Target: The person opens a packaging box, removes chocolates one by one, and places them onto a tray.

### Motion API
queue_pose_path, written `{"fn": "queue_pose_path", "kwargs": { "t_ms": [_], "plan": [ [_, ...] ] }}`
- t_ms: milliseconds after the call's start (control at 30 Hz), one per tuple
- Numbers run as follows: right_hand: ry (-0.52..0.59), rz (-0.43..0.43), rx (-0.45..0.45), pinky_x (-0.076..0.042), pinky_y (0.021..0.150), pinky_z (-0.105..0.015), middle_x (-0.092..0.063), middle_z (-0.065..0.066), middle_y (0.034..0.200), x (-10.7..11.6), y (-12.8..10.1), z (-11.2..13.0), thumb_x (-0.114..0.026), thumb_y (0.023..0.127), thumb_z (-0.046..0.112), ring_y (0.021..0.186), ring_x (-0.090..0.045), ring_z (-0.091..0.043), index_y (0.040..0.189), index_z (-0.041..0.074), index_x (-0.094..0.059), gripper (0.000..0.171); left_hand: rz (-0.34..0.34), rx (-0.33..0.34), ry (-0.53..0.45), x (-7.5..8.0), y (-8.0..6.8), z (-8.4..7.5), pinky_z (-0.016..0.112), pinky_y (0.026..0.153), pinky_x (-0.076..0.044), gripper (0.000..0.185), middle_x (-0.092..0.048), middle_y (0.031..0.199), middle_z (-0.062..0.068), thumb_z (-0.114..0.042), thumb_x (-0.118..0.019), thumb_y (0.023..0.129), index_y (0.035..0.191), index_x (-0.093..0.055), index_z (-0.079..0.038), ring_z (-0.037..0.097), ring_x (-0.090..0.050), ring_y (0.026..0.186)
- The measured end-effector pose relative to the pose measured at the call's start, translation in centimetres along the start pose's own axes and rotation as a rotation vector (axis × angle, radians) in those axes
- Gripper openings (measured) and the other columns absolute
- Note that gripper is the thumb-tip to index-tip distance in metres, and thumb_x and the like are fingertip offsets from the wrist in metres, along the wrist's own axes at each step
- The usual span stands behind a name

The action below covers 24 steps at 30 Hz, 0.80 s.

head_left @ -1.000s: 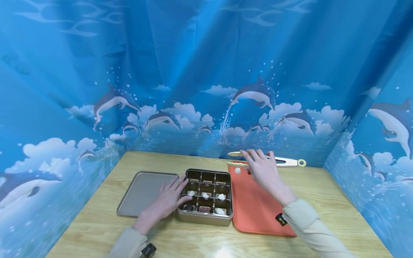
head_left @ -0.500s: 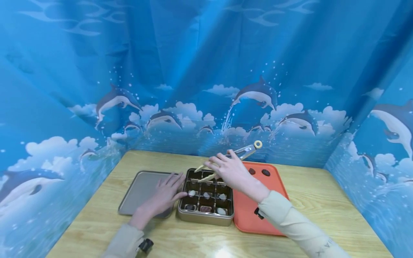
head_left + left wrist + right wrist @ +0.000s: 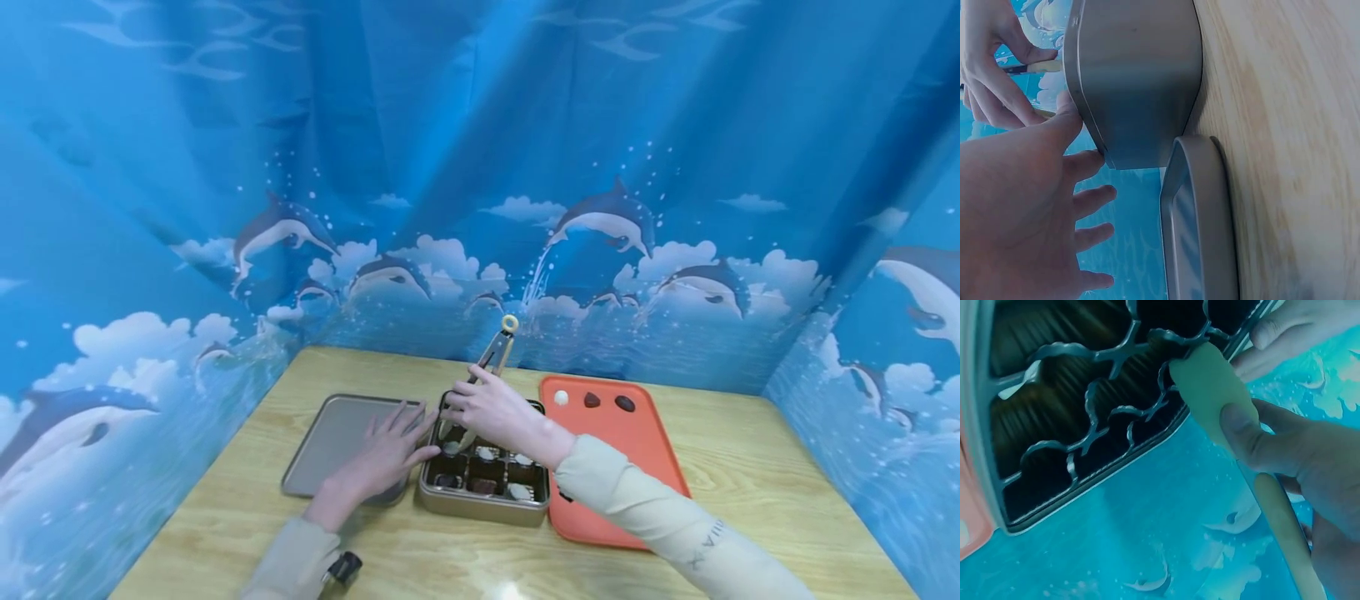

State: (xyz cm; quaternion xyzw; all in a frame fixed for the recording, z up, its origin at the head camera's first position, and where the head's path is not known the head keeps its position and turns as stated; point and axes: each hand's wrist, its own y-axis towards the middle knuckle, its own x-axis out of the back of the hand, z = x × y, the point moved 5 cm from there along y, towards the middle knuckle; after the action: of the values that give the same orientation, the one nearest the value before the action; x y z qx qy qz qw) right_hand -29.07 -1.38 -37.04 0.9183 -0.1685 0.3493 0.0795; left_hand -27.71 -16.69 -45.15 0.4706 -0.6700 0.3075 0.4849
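While the right hand [image 3: 491, 411] pinches tongs [image 3: 491, 360] over the tin [image 3: 480, 506], the flat left hand [image 3: 386, 454] at nine o'clock steadies it; a tilted grip could drop a chocolate.

— What is being seen to the right of the box?
— An orange tray [image 3: 615, 467] is lying on the wooden table [image 3: 750, 492], with three small pieces [image 3: 592, 400] resting near its far edge.
— And behind?
— A dolphin-printed blue curtain [image 3: 480, 167] is hanging around the table.

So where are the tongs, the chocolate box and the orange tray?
tongs [image 3: 496, 354], head view, upper handle.
chocolate box [image 3: 483, 505], head view, front wall.
orange tray [image 3: 622, 454], head view, bare middle.
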Motion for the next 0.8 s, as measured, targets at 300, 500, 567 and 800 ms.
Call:
{"fn": "queue_pose_path", "kwargs": {
  "t_ms": [300, 500, 567, 800],
  "plan": [
    [0.002, 0.002, 0.03, -0.039, 0.115, -0.041, -0.064, 0.017, 0.133, -0.7, 1.2, 1.5, -0.075, 0.092, 0.032, 0.127, -0.054, -0.009, 0.13, 0.038, -0.067, 0.04, -0.002, 0.009, -0.01, 0.1, 0.0, -0.1, 0.076, 0.116, -0.009, 0.063, -0.026, 0.166, 0.013, -0.047, -0.048, 0.106, 0.159, -0.034, -0.015, 0.043, -0.011, 0.154],
    [0.032, -0.008, 0.011, -0.04, 0.113, -0.041, -0.065, 0.016, 0.13, -1.1, 1.0, 1.2, -0.078, 0.089, 0.032, 0.127, -0.054, -0.01, 0.13, 0.039, -0.067, 0.043, -0.007, 0.008, -0.021, 0.2, 0.0, -0.4, 0.076, 0.116, -0.01, 0.063, -0.027, 0.165, 0.015, -0.045, -0.049, 0.106, 0.159, -0.034, -0.014, 0.046, -0.014, 0.152],
    [0.041, -0.014, -0.001, -0.042, 0.112, -0.041, -0.066, 0.015, 0.129, -1.0, 0.7, 0.9, -0.077, 0.09, 0.031, 0.126, -0.055, -0.01, 0.131, 0.039, -0.067, 0.043, -0.012, 0.002, -0.023, 0.3, 0.0, -0.4, 0.076, 0.116, -0.011, 0.064, -0.028, 0.165, 0.016, -0.045, -0.049, 0.106, 0.158, -0.034, -0.013, 0.046, -0.015, 0.152],
    [0.092, -0.042, -0.103, -0.041, 0.111, -0.044, -0.065, 0.014, 0.132, -0.7, -1.2, -0.8, -0.077, 0.09, 0.025, 0.124, -0.055, -0.011, 0.135, 0.038, -0.064, 0.049, -0.026, -0.009, -0.019, 0.3, -0.1, -0.5, 0.076, 0.115, -0.013, 0.064, -0.029, 0.164, 0.018, -0.044, -0.05, 0.105, 0.158, -0.035, -0.011, 0.048, -0.017, 0.151]
  ]
}}
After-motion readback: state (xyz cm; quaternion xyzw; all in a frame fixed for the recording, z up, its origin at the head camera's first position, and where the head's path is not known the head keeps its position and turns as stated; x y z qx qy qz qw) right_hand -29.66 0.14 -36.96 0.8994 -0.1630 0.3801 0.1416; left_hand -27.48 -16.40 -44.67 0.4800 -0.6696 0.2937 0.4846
